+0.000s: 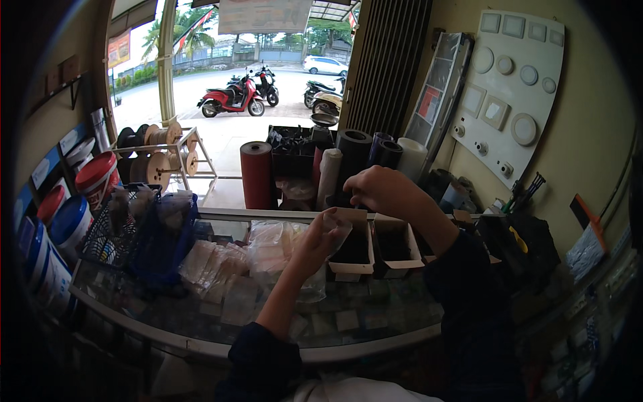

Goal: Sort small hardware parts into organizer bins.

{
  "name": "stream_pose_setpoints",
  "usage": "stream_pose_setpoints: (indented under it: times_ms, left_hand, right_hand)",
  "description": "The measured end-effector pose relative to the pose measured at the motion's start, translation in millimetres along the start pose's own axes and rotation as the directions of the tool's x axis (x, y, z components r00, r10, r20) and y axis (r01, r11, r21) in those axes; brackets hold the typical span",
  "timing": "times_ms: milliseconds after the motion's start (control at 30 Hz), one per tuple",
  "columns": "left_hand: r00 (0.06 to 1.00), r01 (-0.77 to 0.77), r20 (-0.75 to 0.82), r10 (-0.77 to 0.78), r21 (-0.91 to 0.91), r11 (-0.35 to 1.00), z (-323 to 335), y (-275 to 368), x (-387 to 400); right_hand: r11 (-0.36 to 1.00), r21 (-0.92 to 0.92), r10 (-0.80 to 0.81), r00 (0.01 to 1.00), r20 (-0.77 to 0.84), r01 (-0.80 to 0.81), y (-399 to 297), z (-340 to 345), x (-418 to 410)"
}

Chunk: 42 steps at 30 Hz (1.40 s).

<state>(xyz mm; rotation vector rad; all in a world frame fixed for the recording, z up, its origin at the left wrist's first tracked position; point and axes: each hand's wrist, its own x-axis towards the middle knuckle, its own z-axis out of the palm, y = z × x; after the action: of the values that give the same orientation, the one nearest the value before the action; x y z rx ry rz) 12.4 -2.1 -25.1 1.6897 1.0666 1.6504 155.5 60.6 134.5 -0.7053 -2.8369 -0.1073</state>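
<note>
My left hand [317, 240] holds a small clear plastic bag [340, 232] above the glass-topped counter. Higher and to the right, my right hand [378, 190] is raised with its fingers bent downward near the bag; whether it pinches something small is hard to tell. Beneath the hands stands an open cardboard box [350, 269] with dark contents, beside a second open cardboard box [399, 266], also with dark contents. Left of my left hand lie a larger clear plastic bag [274, 233] of small packets and a pile of small clear plastic packets [213, 266].
A blue plastic basket [161, 256] and a dark slatted basket [108, 236] stand at the counter's left. Beyond the far edge are a red roll [256, 176], black rolls [354, 156] and a black crate [291, 163]. A black bag [527, 251] lies at the right.
</note>
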Motion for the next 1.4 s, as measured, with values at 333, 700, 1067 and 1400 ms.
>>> stream_pose_setpoints:
  times_ms: [333,700,1067,1400]
  left_hand:
    - [0.989,0.145,0.029,-0.145,-0.389,0.910,-10,1,-6]
    - [0.975,0.209,0.060,-0.215,-0.592,0.778,-18,-1,-9]
    - [0.994,0.048,-0.015,-0.108,-0.827,0.560,-16,0,-7]
    - [0.991,0.087,-0.015,-0.133,-0.689,0.720,-9,-4,-9]
  right_hand:
    - [0.991,-0.111,-0.026,0.921,0.388,0.074,35,84,-17]
    - [0.989,-0.077,-0.072,0.861,0.504,0.127,29,92,-11]
    - [0.977,-0.014,-0.183,0.869,0.460,0.213,35,103,-11]
    - [0.979,0.145,-0.196,0.861,0.469,0.144,41,104,-11]
